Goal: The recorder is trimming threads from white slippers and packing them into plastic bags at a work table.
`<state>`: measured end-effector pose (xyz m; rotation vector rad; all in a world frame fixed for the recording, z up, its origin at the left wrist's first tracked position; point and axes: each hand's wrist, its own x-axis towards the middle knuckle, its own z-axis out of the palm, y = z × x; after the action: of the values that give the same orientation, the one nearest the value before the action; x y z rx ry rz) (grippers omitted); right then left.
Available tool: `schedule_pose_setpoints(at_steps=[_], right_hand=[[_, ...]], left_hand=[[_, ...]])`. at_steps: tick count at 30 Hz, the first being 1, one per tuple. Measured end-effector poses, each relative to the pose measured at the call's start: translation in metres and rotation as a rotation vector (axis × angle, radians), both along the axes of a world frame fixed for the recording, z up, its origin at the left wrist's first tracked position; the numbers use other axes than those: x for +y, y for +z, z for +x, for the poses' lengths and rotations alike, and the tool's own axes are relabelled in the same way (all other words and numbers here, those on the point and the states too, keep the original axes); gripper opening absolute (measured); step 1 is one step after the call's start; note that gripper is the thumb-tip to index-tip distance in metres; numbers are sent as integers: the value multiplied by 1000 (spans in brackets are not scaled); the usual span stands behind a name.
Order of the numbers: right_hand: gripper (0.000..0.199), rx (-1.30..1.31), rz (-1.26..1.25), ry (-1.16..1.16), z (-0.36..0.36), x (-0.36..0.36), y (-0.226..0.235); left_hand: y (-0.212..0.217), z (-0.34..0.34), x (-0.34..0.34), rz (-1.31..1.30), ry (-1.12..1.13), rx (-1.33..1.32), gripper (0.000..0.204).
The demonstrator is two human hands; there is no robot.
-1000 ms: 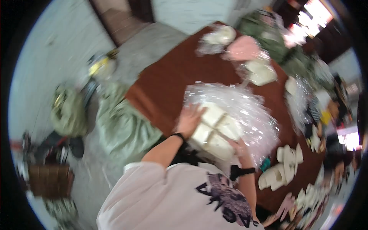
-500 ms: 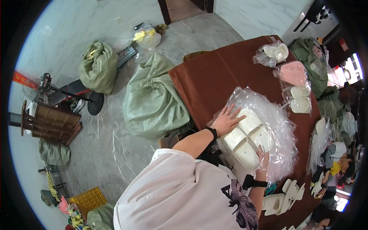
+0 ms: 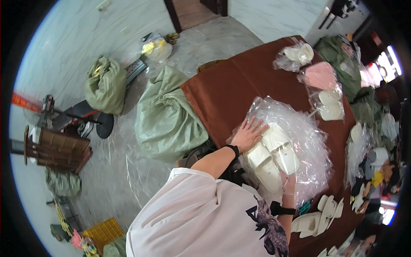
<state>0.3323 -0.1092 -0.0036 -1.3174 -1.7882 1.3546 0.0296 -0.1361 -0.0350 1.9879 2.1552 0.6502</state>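
Observation:
A pair of white slide slippers (image 3: 270,174) lies side by side on a heap of clear plastic bags (image 3: 310,154) on the brown-covered table. My left hand (image 3: 248,134) rests flat with fingers spread, its fingertips by the strap of the far slipper and touching the plastic. At the near end of the pair is my right hand (image 3: 288,182), against the heel of the right slipper. Its fingers are partly hidden by plastic and the slipper, so their grip is unclear. Dark bands circle both wrists.
More white slippers (image 3: 319,218) and teal-handled scissors (image 3: 304,208) lie at the near right of the table. Bagged pink and white slippers (image 3: 321,76) lie along its far right side. A large green woven sack (image 3: 169,124) stands on the floor left of the brown tablecloth (image 3: 227,92).
The view has shifted slightly. My right hand has moved a little toward me at the slippers' heel end, while my left hand stays spread beside the straps.

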Motion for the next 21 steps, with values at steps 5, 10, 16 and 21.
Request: schedule_pose_setpoints(at_steps=[5, 10, 16, 21], right_hand=[[36, -484, -419, 229, -6, -6, 44], [41, -125, -293, 127, 20, -18, 49], [37, -384, -256, 137, 43, -9, 60], [28, -94, -46, -147, 4, 15, 18]], left_hand=[[-2, -10, -3, -18, 27, 185, 56], [1, -10, 1, -25, 29, 56, 54], [5, -5, 1, -38, 10, 72, 54], [4, -3, 0, -8, -7, 134, 56]])
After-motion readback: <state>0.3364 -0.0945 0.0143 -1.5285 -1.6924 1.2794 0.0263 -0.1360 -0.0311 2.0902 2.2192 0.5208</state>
